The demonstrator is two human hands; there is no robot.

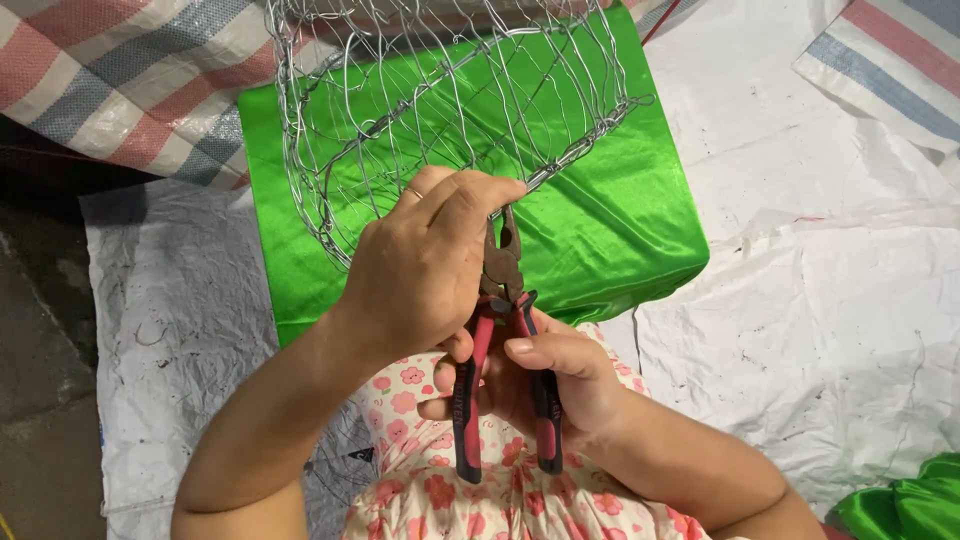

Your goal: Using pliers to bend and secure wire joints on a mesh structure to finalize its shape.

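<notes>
Between the two hands, the fingers (470, 200) of the left hand (420, 265) are curled together, pinching the lower rim of a rounded silver wire-mesh cage (440, 110) just where the dark steel nose of a pair of red-and-black-handled pliers (505, 340) meets it. The right hand (545, 385) grips those handles, its fingers wrapped tight round them and thumb laid across the front.

The cage rests tilted on a shiny bright green satin cloth block (610, 210), its open mesh spreading up out of view. Under the block lie crumpled white woven plastic sacks (800, 300); a red, white and blue striped woven tarpaulin (110, 70) covers the top left, with another striped piece at the top right. Bare dark ground (40, 400) shows at the left edge. More green satin (905, 505) peeks in at the bottom right. A pink floral garment (440, 490) covers the lap below the hands.
</notes>
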